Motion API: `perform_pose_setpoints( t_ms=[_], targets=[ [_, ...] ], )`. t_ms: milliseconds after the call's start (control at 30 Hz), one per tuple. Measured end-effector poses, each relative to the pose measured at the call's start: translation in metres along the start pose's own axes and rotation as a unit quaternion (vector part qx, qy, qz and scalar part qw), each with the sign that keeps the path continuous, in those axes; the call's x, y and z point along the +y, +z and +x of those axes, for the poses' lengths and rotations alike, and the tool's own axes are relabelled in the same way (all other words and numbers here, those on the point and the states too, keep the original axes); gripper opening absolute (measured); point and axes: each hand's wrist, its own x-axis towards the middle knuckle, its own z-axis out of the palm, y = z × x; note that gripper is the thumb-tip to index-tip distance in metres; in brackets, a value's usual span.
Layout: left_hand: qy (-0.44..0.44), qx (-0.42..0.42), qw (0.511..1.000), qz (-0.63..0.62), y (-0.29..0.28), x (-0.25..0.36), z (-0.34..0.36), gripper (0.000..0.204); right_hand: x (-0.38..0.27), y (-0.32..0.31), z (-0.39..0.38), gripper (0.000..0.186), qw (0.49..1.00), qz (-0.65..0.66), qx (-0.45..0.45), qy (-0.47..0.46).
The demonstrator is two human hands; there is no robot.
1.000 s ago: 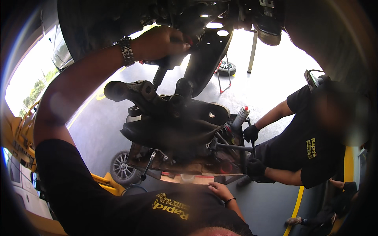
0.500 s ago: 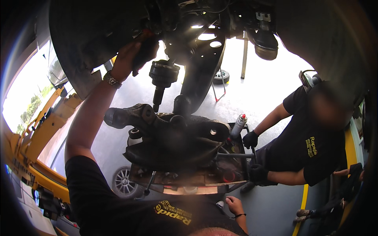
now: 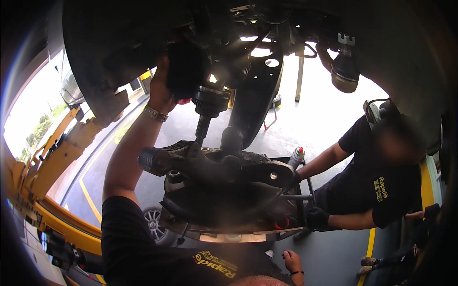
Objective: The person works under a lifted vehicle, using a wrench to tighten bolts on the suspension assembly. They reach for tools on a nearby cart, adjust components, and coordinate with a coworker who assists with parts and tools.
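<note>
My left hand (image 3: 163,88), with a metal watch at the wrist, is raised under the vehicle. Its fingers are turned in behind a dark, soft-looking bundle (image 3: 187,71), perhaps a rag, with a bit of red at its lower edge. Just right of it hangs a drive shaft joint (image 3: 210,100), its splined end pointing down. Beneath lies a dark suspension arm assembly (image 3: 224,171) with a bushing end (image 3: 152,161) at its left. Low beside my body, my right hand (image 3: 292,262) hangs with fingers curled in and nothing visible in them.
A co-worker (image 3: 377,176) in black gloves grips the right side of a tool cart (image 3: 253,237) under the arm assembly. A spray can (image 3: 296,156) stands there. A wheel (image 3: 155,221) lies on the floor at lower left; a yellow lift (image 3: 62,152) stands further left.
My left hand and the dark bundle have come down and right, closer to the drive shaft joint. The whole view has shifted slightly. The co-worker's upper hand has moved behind the arm assembly's edge.
</note>
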Motion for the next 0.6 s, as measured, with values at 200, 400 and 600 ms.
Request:
perform_pose_setpoints(
  t_ms=[200, 400, 600],
  targets=[
    [-0.077, -0.057, 0.984, -0.152, -0.015, -0.009, -0.011, 0.049, 0.012, -0.002, -0.003, 0.035, 0.999, -0.022, -0.015, 0.030],
    [-0.130, -0.025, 0.983, -0.124, -0.044, -0.018, -0.067, 0.047, 0.005, -0.006, 0.000, 0.040, 0.994, 0.035, -0.032, 0.101],
    [-0.219, 0.096, 0.971, -0.033, -0.088, -0.049, -0.188, 0.046, 0.005, 0.018, 0.022, 0.044, 0.980, 0.065, -0.147, 0.116]
  ],
)
